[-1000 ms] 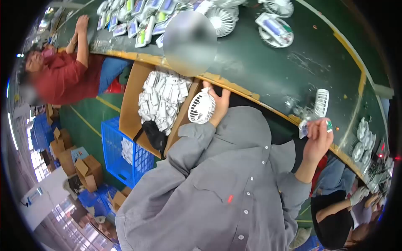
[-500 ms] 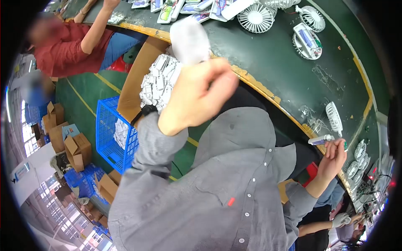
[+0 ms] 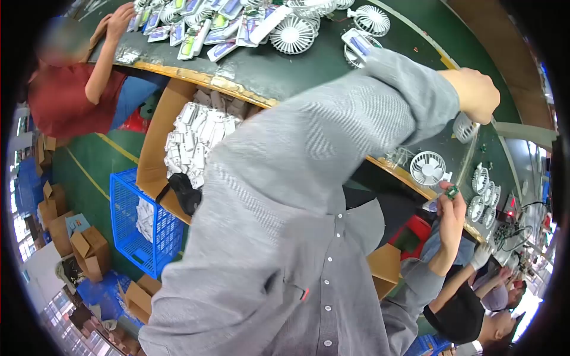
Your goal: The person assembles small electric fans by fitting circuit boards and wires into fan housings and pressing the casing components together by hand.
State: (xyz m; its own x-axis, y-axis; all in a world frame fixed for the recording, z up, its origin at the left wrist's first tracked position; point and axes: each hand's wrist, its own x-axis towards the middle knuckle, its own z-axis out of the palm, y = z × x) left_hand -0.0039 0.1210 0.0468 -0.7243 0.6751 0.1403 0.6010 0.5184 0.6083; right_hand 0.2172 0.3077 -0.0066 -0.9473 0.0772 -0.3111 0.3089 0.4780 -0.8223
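My left arm stretches across in front of me to the far right, and my left hand [image 3: 480, 96] is closed there above the bench. Its fingertips are turned away from view. A white fan [image 3: 465, 127] shows directly beneath it and appears to be in its grip. Nearer to me, my right hand [image 3: 453, 215] pinches a small green circuit board [image 3: 452, 191] at the bench edge. Next to that board lies another white fan [image 3: 427, 168] with its round grille facing up. A pale part below the right fingers is mostly hidden.
Fan parts with purple and green batteries [image 3: 221, 29] crowd the far bench [image 3: 320, 77]. Several fans [image 3: 485, 193] lie at the right. Left below stand a cardboard box [image 3: 155, 157] of white parts and a blue crate [image 3: 133, 237]. People [image 3: 74, 98] sit at both sides.
My left hand has swung from above the box of white parts to the far right, carrying a blurred white object. The view has turned right. My right hand still holds the circuit board.
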